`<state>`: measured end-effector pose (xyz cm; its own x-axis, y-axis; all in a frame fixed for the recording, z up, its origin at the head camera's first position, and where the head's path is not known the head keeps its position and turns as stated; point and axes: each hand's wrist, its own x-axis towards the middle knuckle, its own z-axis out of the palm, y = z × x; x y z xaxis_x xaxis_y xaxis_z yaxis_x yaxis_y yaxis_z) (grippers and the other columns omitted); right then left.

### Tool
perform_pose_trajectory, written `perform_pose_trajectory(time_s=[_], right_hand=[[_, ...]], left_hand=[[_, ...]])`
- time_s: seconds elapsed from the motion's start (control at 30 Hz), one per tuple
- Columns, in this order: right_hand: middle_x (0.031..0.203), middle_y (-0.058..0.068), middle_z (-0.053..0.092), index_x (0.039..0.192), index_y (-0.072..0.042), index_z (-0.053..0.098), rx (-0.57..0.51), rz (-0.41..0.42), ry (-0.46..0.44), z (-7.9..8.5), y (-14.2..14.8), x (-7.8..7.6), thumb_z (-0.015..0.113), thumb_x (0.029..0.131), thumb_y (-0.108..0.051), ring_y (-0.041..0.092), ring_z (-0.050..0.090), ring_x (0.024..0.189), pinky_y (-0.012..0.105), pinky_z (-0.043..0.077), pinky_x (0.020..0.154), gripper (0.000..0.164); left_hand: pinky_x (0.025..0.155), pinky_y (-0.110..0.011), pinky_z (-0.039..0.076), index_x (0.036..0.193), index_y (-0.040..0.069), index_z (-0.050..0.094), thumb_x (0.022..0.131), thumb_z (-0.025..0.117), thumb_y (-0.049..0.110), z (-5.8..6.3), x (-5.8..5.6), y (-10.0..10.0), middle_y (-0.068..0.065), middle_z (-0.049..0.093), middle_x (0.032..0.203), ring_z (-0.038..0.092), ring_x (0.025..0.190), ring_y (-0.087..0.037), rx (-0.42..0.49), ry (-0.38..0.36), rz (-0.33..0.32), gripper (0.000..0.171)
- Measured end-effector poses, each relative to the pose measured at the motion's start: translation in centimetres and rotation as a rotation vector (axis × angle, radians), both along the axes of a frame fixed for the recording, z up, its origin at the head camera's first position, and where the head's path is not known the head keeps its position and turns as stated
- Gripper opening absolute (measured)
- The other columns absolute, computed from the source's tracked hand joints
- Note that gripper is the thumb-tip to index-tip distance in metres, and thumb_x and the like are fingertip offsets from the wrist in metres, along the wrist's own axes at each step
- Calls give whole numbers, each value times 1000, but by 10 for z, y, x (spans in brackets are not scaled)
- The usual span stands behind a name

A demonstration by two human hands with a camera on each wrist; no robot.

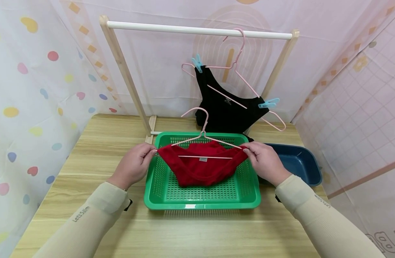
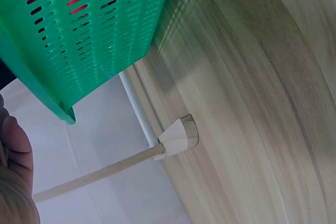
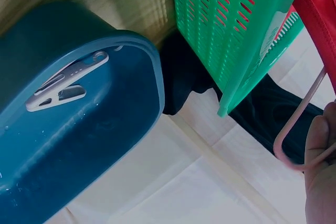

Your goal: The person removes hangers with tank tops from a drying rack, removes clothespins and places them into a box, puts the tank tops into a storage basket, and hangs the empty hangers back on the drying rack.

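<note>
A red sleeveless top (image 1: 203, 173) hangs on a pink clothes hanger (image 1: 202, 133) over a green plastic basket (image 1: 202, 206). My left hand (image 1: 134, 163) pinches the hanger's left end, beside the top's left strap. At the opposite end my right hand (image 1: 265, 161) grips the hanger by the right strap. The right wrist view shows the hanger's looped end (image 3: 286, 153) against the right hand's fingers. Both straps lie over the hanger's arms, and its hook points up, off the rail. In the left wrist view only part of the left hand (image 2: 16, 171) shows, and its grip is out of sight.
Behind the basket stands a wooden rack with a white rail (image 1: 184, 29). A black sleeveless top (image 1: 223, 111) hangs there on another pink hanger, with blue clothespins (image 1: 269, 103) at its straps. To the right is a dark blue basin (image 1: 294, 163) containing a pale clothespin (image 3: 65, 83).
</note>
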<state>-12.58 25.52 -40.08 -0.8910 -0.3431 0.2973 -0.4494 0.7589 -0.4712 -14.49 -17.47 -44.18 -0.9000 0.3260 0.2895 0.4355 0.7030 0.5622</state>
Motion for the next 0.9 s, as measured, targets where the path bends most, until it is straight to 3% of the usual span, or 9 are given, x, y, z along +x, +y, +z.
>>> perform_pose_trajectory(time_s=[0.43,0.9], right_hand=[[117,13,76,119,-4,76,-1,-25,-1,-3,6,1,62,106,-9,29,74,104,47,63,88,20],[116,13,76,118,-4,76,17,-49,-6,-5,8,1,62,106,-9,30,73,103,47,62,88,19]], left_hand=[[87,-53,56,109,4,72,108,58,13,-3,0,-6,-10,72,103,65,97,-28,5,69,13,17],[77,-44,53,103,3,72,107,59,10,-6,-1,-12,-5,68,91,58,84,-19,10,112,18,15]])
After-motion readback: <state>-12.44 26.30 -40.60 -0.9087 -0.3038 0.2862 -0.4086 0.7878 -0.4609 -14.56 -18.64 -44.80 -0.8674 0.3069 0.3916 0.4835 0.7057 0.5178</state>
